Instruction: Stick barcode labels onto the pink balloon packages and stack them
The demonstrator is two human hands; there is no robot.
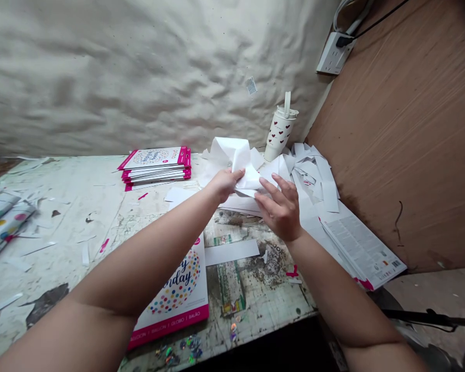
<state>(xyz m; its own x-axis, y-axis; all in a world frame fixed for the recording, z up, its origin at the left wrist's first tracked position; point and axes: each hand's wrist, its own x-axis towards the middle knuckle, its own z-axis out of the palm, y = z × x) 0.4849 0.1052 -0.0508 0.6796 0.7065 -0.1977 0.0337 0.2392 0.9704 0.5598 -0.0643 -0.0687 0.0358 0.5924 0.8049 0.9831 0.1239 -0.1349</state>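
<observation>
My left hand [229, 185] is closed on a folded sheet of white paper [232, 150], the thumb pressing on top of it. The sheet bends up in a loop above a heap of white paper. Beside it, my right hand [282, 207] has its fingers spread, the fingertips at the right edge of the paper. Below my left forearm lies a balloon packet [178, 289] with coloured dots and a pink lower band, partly hidden by the arm. A white paper strip [232, 252] rests against its right side.
A stack of balloon packets [155, 160] stands at the back left. Behind the paper heap is a white tumbler [281, 132] with hearts. Paper scraps [325, 175] and packets lying back side up [366, 248] are along the right wall. Dotted foil packages [3, 222] lie far left.
</observation>
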